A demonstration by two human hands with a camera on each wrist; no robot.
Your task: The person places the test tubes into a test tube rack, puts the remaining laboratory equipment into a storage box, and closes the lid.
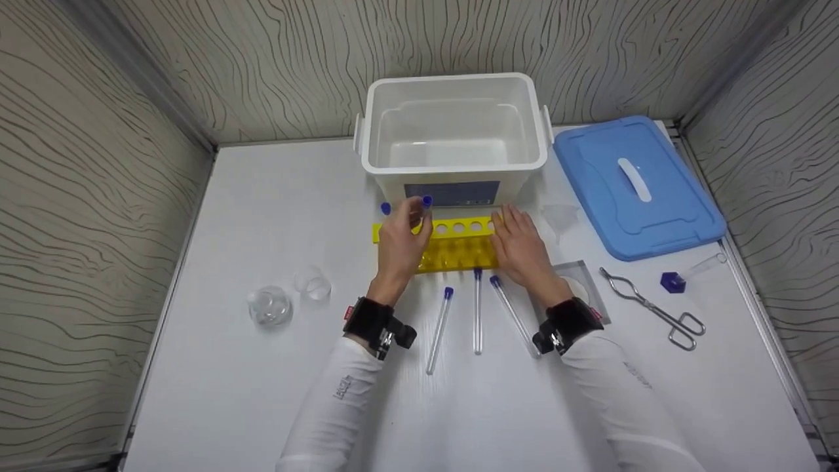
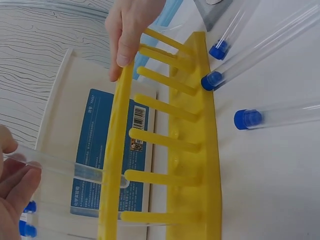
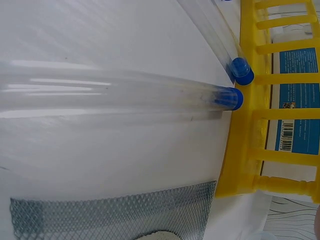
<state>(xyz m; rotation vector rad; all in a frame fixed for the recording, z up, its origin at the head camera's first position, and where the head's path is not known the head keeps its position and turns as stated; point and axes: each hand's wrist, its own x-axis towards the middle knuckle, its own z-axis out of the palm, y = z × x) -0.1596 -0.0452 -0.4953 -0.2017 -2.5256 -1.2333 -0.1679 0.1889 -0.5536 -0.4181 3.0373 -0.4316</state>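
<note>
My left hand point(image 1: 401, 246) pinches a clear test tube point(image 2: 92, 172) with a blue cap near its upper part. The tube's rounded lower end passes through the top bar of the yellow test tube rack point(image 2: 212, 150). Capped tubes stand at the rack's left end, their blue caps point(image 2: 27, 229) just beside my left fingers. At the rack's right end my right hand point(image 1: 524, 248) grips the top bar, thumb in front and fingers over it. Three loose blue-capped test tubes point(image 1: 478, 314) lie before the rack, caps toward it.
Behind the rack stands an open white bin point(image 1: 452, 172); its blue lid point(image 1: 600, 196) lies to the right. A clear funnel point(image 1: 559, 216), a wire gauze point(image 1: 593, 292), metal tongs point(image 1: 645, 303) and a blue-based cylinder point(image 1: 673, 282) are at right. Clear glassware point(image 1: 270, 307) sits at left.
</note>
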